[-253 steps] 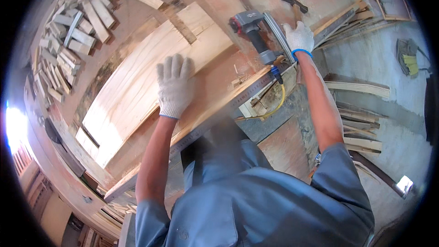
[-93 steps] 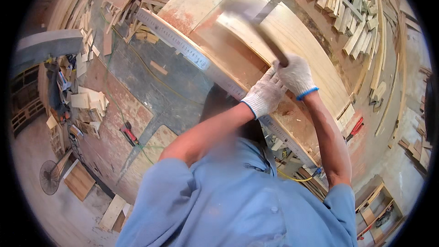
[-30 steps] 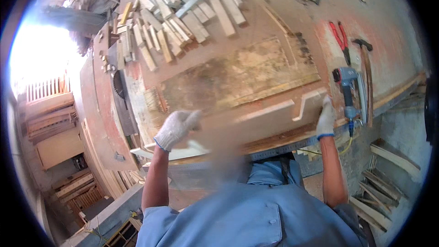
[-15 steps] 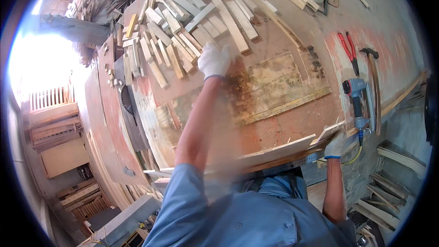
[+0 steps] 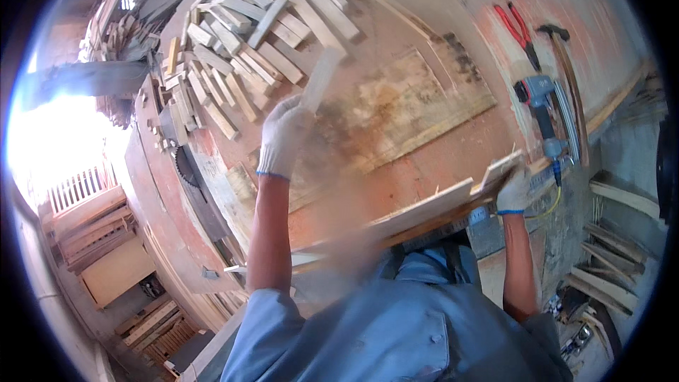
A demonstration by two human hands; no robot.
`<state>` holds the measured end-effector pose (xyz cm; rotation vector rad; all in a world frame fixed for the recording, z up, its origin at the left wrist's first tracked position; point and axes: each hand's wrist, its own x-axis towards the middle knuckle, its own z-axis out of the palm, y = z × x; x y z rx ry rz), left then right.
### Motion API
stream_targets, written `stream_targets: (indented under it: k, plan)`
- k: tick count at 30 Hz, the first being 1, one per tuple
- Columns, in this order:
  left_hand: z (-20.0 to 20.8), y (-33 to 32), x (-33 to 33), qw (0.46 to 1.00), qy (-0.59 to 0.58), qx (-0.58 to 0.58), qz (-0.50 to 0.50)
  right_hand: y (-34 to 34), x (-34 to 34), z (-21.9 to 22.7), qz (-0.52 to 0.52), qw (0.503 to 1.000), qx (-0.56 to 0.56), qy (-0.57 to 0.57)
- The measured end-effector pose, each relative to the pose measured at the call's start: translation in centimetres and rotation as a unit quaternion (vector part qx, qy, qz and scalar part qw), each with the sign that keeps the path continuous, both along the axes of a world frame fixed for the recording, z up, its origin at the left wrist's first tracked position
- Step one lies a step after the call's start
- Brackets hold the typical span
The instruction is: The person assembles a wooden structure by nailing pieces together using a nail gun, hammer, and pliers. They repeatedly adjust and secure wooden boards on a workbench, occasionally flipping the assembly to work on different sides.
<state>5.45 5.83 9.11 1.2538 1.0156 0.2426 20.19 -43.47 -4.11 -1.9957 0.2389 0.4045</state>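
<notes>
My left hand, in a white knit glove with a blue cuff, is closed round the lower end of a short pale wood strip. The strip points up and away, over the bench. Its far end lies near a heap of wood offcuts. At the bench's near edge on the right, my gloved right hand grips a short pale wood piece; its fingers are partly hidden. Beside that piece, a long pale wooden board runs along the near edge.
On the right lie a nail gun, a hammer and red-handled pliers. A stained plywood sheet lies mid-bench. At the left, a toothed saw blade stands up from the bench. A yellow hose leads off the nail gun.
My left hand has drawn back from the offcut heap, toward me and to the left, with a wood strip now in it. The right hand still grips at the near edge. The view has shifted.
</notes>
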Motion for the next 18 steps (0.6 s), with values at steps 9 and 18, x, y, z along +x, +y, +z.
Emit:
stream_targets:
  k: [9, 18]
  plan:
    - [1.9, -11.9, 0.7, 0.977, 0.045, -0.069, -0.199, 0.3, -0.1, 0.4, 0.154, 0.934, -0.244, -0.209]
    - [5.0, -18.6, 6.1, 0.936, 0.052, 0.01, -0.347, 3.2, -0.3, 4.9, 0.013, 0.998, 0.044, -0.048]
